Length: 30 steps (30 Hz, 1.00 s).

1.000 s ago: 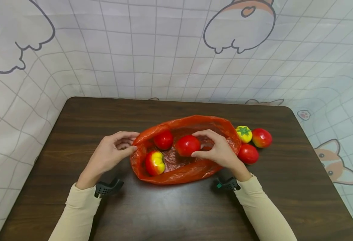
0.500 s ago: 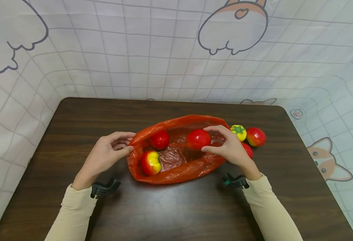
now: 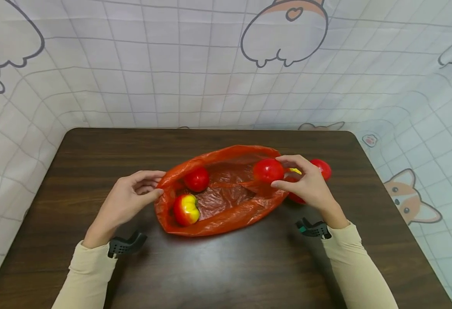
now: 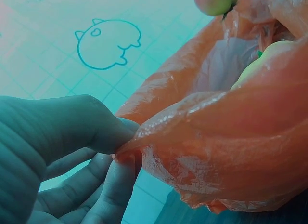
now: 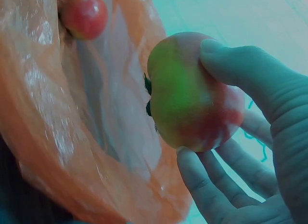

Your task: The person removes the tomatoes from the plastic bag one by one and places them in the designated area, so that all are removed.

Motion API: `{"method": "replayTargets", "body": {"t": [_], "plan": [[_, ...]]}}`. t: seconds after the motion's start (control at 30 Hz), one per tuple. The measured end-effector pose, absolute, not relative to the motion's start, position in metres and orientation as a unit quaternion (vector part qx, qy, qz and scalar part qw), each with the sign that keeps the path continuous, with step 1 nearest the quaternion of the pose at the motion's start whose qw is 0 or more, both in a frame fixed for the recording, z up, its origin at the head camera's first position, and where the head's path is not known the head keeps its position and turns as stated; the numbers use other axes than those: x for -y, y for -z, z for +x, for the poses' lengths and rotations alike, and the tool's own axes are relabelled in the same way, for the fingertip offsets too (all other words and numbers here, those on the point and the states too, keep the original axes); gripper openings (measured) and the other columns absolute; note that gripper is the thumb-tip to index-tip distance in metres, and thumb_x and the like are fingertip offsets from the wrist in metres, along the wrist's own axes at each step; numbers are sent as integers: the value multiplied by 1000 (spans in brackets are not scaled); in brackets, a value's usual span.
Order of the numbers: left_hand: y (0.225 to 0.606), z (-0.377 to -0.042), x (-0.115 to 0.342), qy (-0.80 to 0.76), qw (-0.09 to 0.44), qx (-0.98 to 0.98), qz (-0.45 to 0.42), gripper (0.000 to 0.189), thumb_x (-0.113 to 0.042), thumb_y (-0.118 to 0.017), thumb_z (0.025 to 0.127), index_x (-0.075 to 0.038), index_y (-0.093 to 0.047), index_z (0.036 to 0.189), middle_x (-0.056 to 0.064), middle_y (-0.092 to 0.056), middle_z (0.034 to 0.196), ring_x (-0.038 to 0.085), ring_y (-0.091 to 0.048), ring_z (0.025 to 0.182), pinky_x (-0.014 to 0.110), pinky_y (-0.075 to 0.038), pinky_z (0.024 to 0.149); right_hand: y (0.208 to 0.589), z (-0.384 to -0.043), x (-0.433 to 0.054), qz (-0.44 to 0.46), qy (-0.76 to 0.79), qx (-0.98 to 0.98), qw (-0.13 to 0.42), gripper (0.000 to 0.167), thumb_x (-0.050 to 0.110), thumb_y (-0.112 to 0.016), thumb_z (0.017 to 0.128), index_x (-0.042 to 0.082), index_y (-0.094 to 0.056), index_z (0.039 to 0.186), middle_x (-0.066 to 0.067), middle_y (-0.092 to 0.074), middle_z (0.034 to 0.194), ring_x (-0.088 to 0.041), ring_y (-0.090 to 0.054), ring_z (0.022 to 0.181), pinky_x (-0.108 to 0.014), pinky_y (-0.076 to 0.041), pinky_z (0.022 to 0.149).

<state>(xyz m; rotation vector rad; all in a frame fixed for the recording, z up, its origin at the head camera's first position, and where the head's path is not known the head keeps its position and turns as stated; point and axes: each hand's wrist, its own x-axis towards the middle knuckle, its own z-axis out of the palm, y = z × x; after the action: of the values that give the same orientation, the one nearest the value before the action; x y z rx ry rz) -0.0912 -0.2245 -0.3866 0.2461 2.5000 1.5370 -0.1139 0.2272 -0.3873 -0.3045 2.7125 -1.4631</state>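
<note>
A red-orange plastic bag (image 3: pixel 226 214) lies on the table with its mouth spread wide. My left hand (image 3: pixel 123 201) pinches the bag's left rim between thumb and fingers, as the left wrist view shows close up. Inside the bag's left half sit a red tomato (image 3: pixel 197 179) and a red-and-yellow one (image 3: pixel 186 210). Over the right end of the bag, my right hand (image 3: pixel 307 182) holds another tomato (image 3: pixel 268 170) between thumb and fingertips. In the right wrist view this held tomato (image 5: pixel 187 94) shows a green-yellow side and dark leaf tips.
Beyond the bag's right end, partly hidden by my right hand, are a red tomato (image 3: pixel 321 168), a sliver of a yellow one (image 3: pixel 295 171) and part of another red one (image 3: pixel 296 198). A white grid-patterned cloth (image 3: pixel 195 86) stands behind the dark wooden table (image 3: pixel 210 274).
My right hand has carried the held tomato from the bag's middle rightward to its right end. My left hand keeps hold of the rim. The whole view has shifted slightly.
</note>
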Motion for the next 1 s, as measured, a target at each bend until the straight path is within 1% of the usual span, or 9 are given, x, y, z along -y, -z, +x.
{"method": "replayTargets", "body": {"t": [0.13,0.23,0.33,0.5,0.6,0.7,0.83,1.0], "plan": [[387,-92,226,-511,99,-850,82,42,-16,-76,95,-9,-65,135,15,-70,125,0,-69,93,8,-56,83,386,-112,-236,-97,481,-871,5,58,14,-87,84,15,-62,137,-8,-64,133,-14,-67,109,-14,-57,92],[387,-92,227,-506,99,-853,81,43,-17,-76,95,-9,-65,135,14,-70,125,0,-69,93,8,-56,83,386,-109,-244,-88,491,-867,-6,59,12,-87,83,15,-63,136,-7,-64,131,-9,-70,104,-15,-59,89],[388,-93,227,-502,100,-855,82,43,-18,-76,95,-9,-65,135,14,-70,124,0,-68,94,8,-56,84,385,-106,-253,-75,491,-868,-20,58,10,-87,83,15,-63,136,-3,-63,130,-2,-68,103,-14,-58,89],[388,-93,226,-504,101,-854,81,43,-18,-75,96,-10,-64,136,14,-69,124,1,-68,94,7,-56,84,384,-100,-270,-46,471,-880,-40,59,14,-87,84,18,-63,137,5,-65,127,3,-67,103,-13,-58,86],[389,-93,226,-504,98,-854,84,43,-18,-75,96,-9,-64,137,15,-70,125,-1,-68,93,7,-56,84,385,-97,-279,-24,470,-881,-45,59,16,-87,84,19,-62,138,10,-65,126,4,-68,101,-13,-59,82],[390,-93,226,-499,93,-857,89,44,-18,-75,96,-8,-64,137,15,-69,126,-2,-68,93,7,-55,83,387,-95,-289,-14,468,-882,-56,61,15,-87,84,18,-62,139,12,-64,126,2,-67,101,-12,-59,83],[391,-93,226,-493,90,-860,94,44,-18,-75,96,-8,-63,138,15,-69,126,-3,-67,94,6,-55,83,391,-91,-301,-10,460,-884,-75,62,13,-87,83,16,-62,139,13,-63,126,0,-64,105,-9,-56,87],[392,-94,225,-494,94,-860,92,45,-19,-74,96,-9,-63,138,15,-69,127,-4,-67,94,6,-54,84,396,-84,-316,2,452,-887,-88,62,14,-87,84,16,-60,140,14,-63,127,3,-63,109,-6,-54,86]]}}
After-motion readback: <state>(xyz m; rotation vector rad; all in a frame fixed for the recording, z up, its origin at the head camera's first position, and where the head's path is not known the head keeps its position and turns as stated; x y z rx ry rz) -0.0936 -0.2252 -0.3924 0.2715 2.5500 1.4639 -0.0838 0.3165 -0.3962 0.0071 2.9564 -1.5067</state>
